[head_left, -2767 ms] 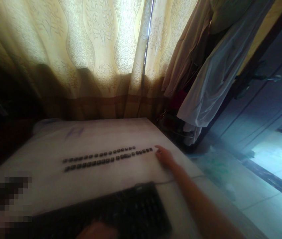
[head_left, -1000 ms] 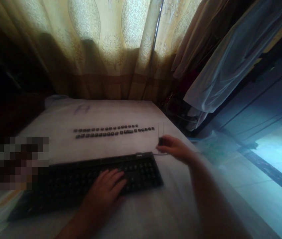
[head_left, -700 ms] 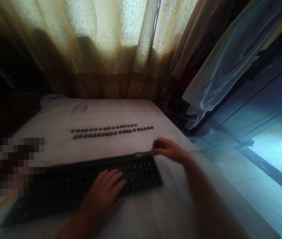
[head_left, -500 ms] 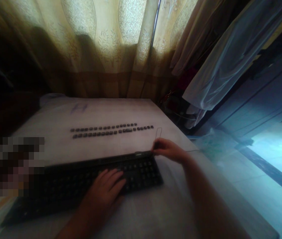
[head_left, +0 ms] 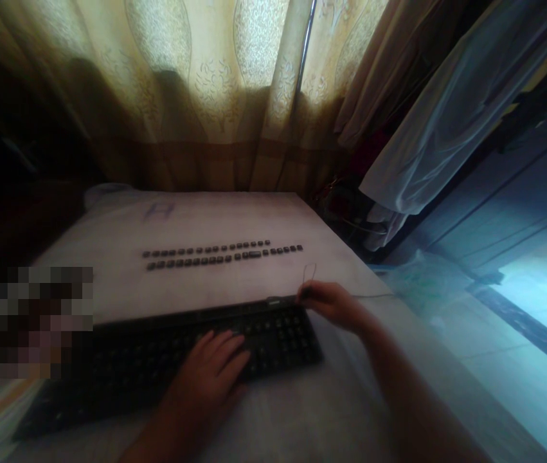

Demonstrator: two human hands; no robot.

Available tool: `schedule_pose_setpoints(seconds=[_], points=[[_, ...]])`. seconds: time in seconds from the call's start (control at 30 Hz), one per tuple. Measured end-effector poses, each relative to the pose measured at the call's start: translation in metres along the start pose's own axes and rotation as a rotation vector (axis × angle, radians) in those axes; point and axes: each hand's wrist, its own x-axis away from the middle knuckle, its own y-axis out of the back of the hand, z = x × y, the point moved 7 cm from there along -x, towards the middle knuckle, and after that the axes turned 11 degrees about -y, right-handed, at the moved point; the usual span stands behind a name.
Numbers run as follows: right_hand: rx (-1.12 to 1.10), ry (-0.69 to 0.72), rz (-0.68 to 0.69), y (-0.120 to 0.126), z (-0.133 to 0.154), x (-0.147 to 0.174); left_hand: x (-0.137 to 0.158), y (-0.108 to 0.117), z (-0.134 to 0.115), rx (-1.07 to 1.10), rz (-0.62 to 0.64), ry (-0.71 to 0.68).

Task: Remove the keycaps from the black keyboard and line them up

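A black keyboard [head_left: 148,366] lies at a slant on the white-covered table, with the keys of its right end showing. My left hand [head_left: 218,363] rests flat over its middle-right part, fingers stretched out. At the keyboard's top right corner, my right hand [head_left: 326,301] is closed on what looks like a wire keycap puller [head_left: 310,272], whose thin loop points up. The dark part between the fingers is mostly hidden. Beyond the keyboard, loose dark keycaps [head_left: 206,261] lie in two long rows on the cloth.
The table [head_left: 234,215] reaches back to a patterned curtain [head_left: 215,83]. Hanging clothes [head_left: 418,141] and a clear plastic bag [head_left: 418,283] are to the right. A thin cable [head_left: 374,296] runs off the right edge. A blurred-out patch covers the left side.
The whole view has shifted slightly. My right hand has dipped a little at the keyboard's corner, with the wire loop lower. My left hand stays on the keyboard.
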Motion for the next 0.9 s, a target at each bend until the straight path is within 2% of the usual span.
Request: schedule_pose_setpoints(seconds=[0.1, 0.23, 0.47, 0.6, 0.77, 0.9], points=[[0.118, 0.038, -0.053, -0.002, 0.002, 0.004, 0.001, -0.001, 0.0, 0.001, 0.002, 0.004], [0.165, 0.072, -0.06, -0.004, 0.002, 0.005, 0.001, -0.001, 0.0, 0.006, 0.0, 0.004], [0.316, 0.085, 0.032, -0.004, 0.012, -0.003, 0.0, 0.001, 0.002, 0.052, -0.007, 0.029], [0.173, 0.097, 0.03, -0.003, 0.004, -0.004, 0.001, 0.0, 0.002, 0.028, -0.027, 0.02], [-0.14, 0.032, -0.13, 0.0, -0.031, 0.002, 0.002, -0.002, 0.002, 0.004, -0.014, 0.005], [-0.153, 0.064, -0.151, -0.002, -0.033, 0.006, 0.002, -0.003, 0.002, 0.0, 0.006, 0.003]])
